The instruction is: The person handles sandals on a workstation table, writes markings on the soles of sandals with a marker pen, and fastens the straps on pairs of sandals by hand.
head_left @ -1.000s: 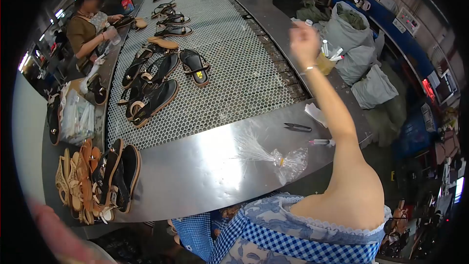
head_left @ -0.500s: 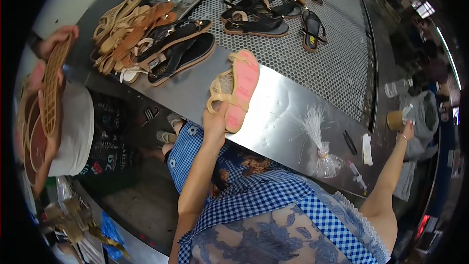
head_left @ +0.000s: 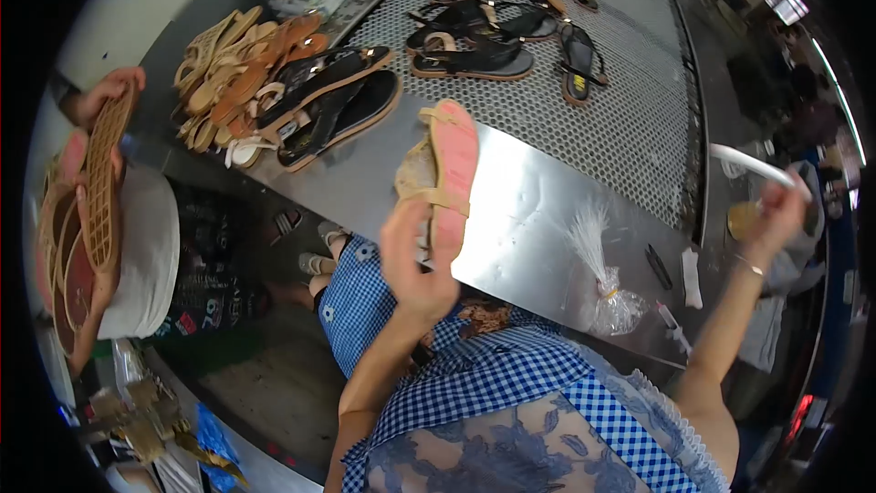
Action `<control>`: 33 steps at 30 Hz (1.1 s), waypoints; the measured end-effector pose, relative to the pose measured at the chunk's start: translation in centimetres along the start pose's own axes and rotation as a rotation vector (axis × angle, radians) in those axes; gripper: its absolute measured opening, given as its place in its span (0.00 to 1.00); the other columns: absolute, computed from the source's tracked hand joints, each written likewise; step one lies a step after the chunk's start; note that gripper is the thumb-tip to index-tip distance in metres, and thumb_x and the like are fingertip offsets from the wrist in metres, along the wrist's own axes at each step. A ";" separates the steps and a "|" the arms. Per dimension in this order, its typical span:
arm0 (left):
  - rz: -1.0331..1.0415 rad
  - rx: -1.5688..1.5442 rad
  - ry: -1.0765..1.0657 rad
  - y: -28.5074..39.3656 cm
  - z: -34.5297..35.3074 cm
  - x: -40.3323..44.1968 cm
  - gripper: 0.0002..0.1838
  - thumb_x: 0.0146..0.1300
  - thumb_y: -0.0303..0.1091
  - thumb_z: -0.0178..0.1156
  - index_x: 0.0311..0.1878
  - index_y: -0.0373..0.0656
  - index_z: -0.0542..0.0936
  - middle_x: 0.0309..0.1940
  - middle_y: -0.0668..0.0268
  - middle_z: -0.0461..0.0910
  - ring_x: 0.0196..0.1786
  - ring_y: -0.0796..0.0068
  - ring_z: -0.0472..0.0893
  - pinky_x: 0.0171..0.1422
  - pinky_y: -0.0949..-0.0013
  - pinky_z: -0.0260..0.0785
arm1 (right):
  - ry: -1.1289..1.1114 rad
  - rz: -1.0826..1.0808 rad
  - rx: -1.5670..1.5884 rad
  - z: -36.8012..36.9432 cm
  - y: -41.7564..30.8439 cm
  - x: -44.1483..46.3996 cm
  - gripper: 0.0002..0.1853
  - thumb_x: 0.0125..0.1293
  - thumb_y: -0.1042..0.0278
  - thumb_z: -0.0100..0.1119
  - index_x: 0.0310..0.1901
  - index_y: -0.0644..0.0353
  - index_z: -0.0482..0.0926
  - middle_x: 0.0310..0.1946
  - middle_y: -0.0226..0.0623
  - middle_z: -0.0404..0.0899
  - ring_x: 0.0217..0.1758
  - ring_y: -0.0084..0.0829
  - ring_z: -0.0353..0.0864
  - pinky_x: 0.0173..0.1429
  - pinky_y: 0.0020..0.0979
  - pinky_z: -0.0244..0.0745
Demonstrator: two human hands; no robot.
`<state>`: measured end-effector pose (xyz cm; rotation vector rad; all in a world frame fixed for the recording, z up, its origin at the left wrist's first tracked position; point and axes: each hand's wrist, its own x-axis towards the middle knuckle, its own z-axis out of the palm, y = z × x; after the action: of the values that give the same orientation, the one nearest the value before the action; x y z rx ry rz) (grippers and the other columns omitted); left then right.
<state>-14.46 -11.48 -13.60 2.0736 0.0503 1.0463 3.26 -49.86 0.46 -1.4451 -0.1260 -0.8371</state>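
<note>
1. The left hand [head_left: 416, 260] held a tan sandal [head_left: 458, 151] in its grip, above the near bench [head_left: 529, 260].
2. The right hand [head_left: 778, 215] gripped a blurred white stick [head_left: 754, 164] at right, not yet touching the sandal.
3. Black sandals [head_left: 484, 64] lay on the far mesh [head_left: 630, 141].

A pale wall [head_left: 164, 23] stood beside the shiny metal bench [head_left: 525, 205]; dark floor [head_left: 287, 406] lay below, and a distant window [head_left: 789, 7] glowed.

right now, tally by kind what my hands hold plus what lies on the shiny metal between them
Sandal (left hand): 1
White stick (right hand): 1
Bundle of clear threads: 1
Snips: 1
White strip: 1
Syringe: 1
Total: 6
</note>
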 end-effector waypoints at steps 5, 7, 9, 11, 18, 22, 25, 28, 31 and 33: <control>-0.447 -0.568 -0.365 5.1 1.8 5.1 0.20 0.59 0.31 0.56 0.53 0.32 0.70 0.44 0.54 0.74 0.33 0.70 0.76 0.37 0.69 0.69 | -0.836 0.438 0.334 14.4 -0.2 -12.8 0.14 0.68 0.57 0.44 0.38 0.61 0.70 0.15 0.24 0.63 0.14 0.15 0.60 0.17 0.16 0.52; -0.540 -0.552 -0.497 3.4 1.3 4.8 0.18 0.60 0.32 0.54 0.52 0.33 0.70 0.39 0.55 0.75 0.31 0.71 0.76 0.36 0.69 0.68 | -0.913 0.475 0.381 16.9 -0.1 -14.7 0.12 0.67 0.60 0.46 0.37 0.62 0.68 0.15 0.25 0.64 0.14 0.15 0.62 0.17 0.16 0.54; -0.633 -0.452 -0.628 2.4 0.6 4.2 0.13 0.63 0.33 0.50 0.45 0.34 0.72 0.29 0.54 0.76 0.30 0.63 0.76 0.34 0.64 0.66 | -0.967 0.491 0.423 17.9 0.9 -16.3 0.10 0.65 0.63 0.51 0.37 0.63 0.67 0.15 0.25 0.64 0.14 0.15 0.63 0.17 0.16 0.55; -0.486 -0.310 -0.548 1.7 0.5 3.5 0.12 0.63 0.32 0.48 0.45 0.35 0.73 0.27 0.53 0.75 0.27 0.61 0.76 0.31 0.65 0.65 | -1.076 0.619 0.335 18.5 1.8 -17.5 0.08 0.64 0.65 0.51 0.34 0.61 0.69 0.16 0.23 0.65 0.14 0.13 0.59 0.16 0.15 0.52; -0.362 -0.136 -0.669 4.3 -1.4 5.9 0.09 0.62 0.33 0.48 0.36 0.35 0.70 0.25 0.48 0.74 0.29 0.45 0.75 0.30 0.52 0.65 | -1.404 0.544 0.215 19.1 -0.5 -16.7 0.16 0.63 0.70 0.42 0.20 0.64 0.73 0.16 0.36 0.74 0.09 0.15 0.58 0.14 0.18 0.50; -0.599 -0.515 -0.725 3.5 -4.3 5.7 0.11 0.62 0.37 0.50 0.34 0.37 0.70 0.21 0.61 0.74 0.22 0.67 0.74 0.24 0.67 0.63 | -1.074 0.340 0.528 19.8 0.0 -15.5 0.19 0.66 0.59 0.44 0.20 0.60 0.73 0.08 0.29 0.67 0.08 0.19 0.62 0.21 0.23 0.64; -0.999 -0.815 -0.411 -1.4 -11.0 5.1 0.12 0.66 0.40 0.46 0.33 0.42 0.72 0.20 0.77 0.66 0.18 0.92 0.60 0.18 0.85 0.50 | -1.004 0.544 0.846 18.3 5.5 -3.6 0.20 0.71 0.54 0.35 0.24 0.53 0.68 0.13 0.27 0.70 0.14 0.20 0.70 0.31 0.25 0.72; -0.408 -0.200 -0.252 -0.2 -5.8 3.8 0.14 0.58 0.42 0.55 0.30 0.39 0.72 0.29 0.63 0.74 0.33 0.69 0.75 0.38 0.66 0.68 | -0.656 0.520 0.267 21.2 3.7 -11.1 0.24 0.69 0.47 0.35 0.34 0.60 0.73 0.16 0.29 0.73 0.17 0.17 0.70 0.24 0.17 0.64; 0.177 0.203 -0.443 0.2 -0.3 4.2 0.18 0.51 0.44 0.60 0.33 0.36 0.74 0.49 0.55 0.71 0.54 0.57 0.68 0.61 0.47 0.54 | -0.739 0.597 0.263 23.4 7.1 -18.0 0.24 0.68 0.47 0.38 0.37 0.63 0.74 0.18 0.31 0.74 0.18 0.16 0.70 0.23 0.17 0.61; 0.166 0.272 -0.466 -1.6 2.8 2.0 0.20 0.50 0.46 0.60 0.35 0.36 0.75 0.54 0.54 0.68 0.58 0.55 0.65 0.64 0.45 0.49 | -0.739 0.654 0.235 24.3 9.0 -20.2 0.23 0.68 0.48 0.38 0.34 0.62 0.74 0.17 0.31 0.73 0.18 0.17 0.68 0.22 0.18 0.60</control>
<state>-10.74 -11.45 -14.28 2.5597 -0.2294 0.6510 3.67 -20.26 -13.83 -1.3838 -0.2771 0.2577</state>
